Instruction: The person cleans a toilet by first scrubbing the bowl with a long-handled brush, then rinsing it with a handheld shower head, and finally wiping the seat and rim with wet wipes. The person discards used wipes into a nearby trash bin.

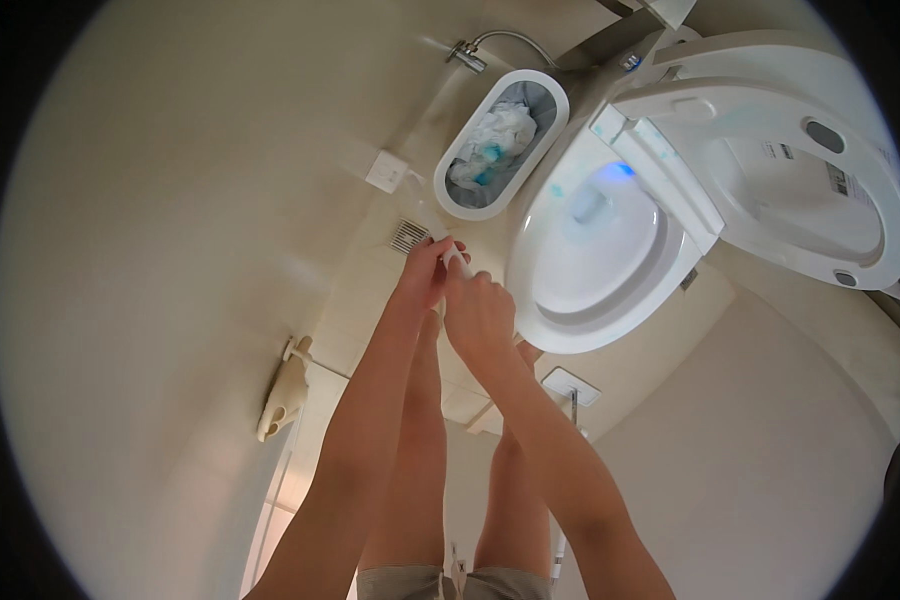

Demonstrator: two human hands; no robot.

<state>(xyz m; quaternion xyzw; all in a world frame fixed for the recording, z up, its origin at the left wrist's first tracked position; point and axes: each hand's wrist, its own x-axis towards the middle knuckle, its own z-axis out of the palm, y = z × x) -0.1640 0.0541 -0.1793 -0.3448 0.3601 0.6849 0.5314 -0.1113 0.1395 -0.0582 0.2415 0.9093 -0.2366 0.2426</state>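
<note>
A white stick-like handle (456, 259) is held in front of me, slanting up and left. My right hand (481, 309) is closed around its near end, with the thumb laid along it. My left hand (426, 271) grips it just beside, its fingertips showing past the handle. Beyond my hands the handle runs into a pale, blurred end near a white square holder (387, 171) on the wall; I cannot tell whether they touch. Right of my hands stands a white toilet bowl (521, 262) with blue-green gel spots on its rim and a bluish glow inside.
The toilet seat (750, 101) and lid are raised. An oval bin (442, 169) with a grey liner holds crumpled, blue-stained paper. A floor drain (409, 236) lies near my left hand. A flat mop head (571, 385) rests on the floor; beige slippers (285, 390) hang at left.
</note>
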